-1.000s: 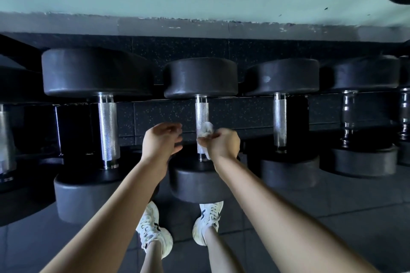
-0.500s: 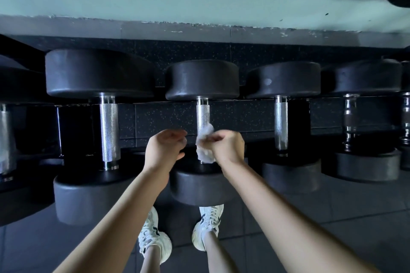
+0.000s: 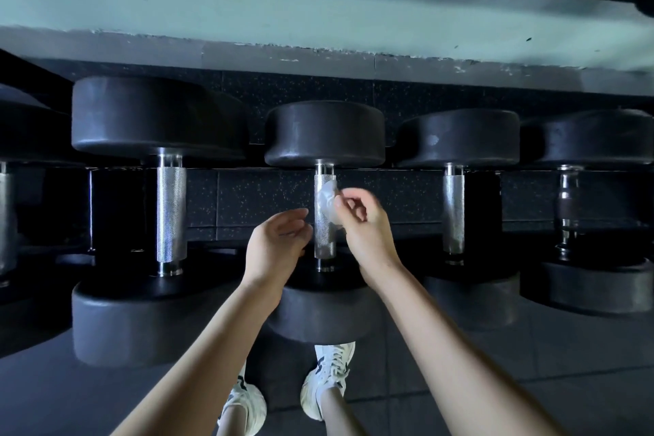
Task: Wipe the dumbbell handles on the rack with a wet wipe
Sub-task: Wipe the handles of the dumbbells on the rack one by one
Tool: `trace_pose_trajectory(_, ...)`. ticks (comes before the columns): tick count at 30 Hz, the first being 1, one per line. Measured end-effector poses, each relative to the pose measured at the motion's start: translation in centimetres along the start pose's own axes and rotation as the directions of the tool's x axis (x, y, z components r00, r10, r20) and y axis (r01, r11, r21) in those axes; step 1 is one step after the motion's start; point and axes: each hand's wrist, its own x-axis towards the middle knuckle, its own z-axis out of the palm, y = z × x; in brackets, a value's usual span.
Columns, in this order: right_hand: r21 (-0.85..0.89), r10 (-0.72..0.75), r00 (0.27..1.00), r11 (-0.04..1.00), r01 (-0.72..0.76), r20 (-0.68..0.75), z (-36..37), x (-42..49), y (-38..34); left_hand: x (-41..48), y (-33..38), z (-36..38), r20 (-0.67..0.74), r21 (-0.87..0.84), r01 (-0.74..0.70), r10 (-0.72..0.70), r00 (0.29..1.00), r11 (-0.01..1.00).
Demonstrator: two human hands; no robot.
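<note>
Your right hand [image 3: 368,226] is pinching the small crumpled white wet wipe [image 3: 327,200] between thumb and fingertips, and it's pressed against the upper half of the knurled chrome handle [image 3: 323,239] on the middle black rubber dumbbell [image 3: 325,133]. That one sits in a row with similar ones on either side, with a bigger black dumbbell [image 3: 159,117] to its left. Your left hand [image 3: 277,244] is loose and holding nothing, fingers gently curved just beside the handle's left side, can't tell if it actually touches the metal. Your white sneakers [image 3: 327,379] show on the grey tiled floor [image 3: 531,382] below
</note>
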Motion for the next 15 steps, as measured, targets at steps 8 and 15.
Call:
trace_pose_trajectory(8, -0.108, 0.097, 0.995, 0.99, -0.093, 0.033, 0.7, 0.7, 0.6, 0.1, -1.3, 1.7, 0.039, 0.015, -0.1, 0.099, 0.994, 0.995)
trace_pose_trajectory(15, 0.038, 0.255, 0.961, 0.965, -0.26, 0.104, 0.6, 2.8, -1.3, 0.2, -1.8, 1.3, 0.128, -0.024, -0.084, 0.086, 0.988, 0.996)
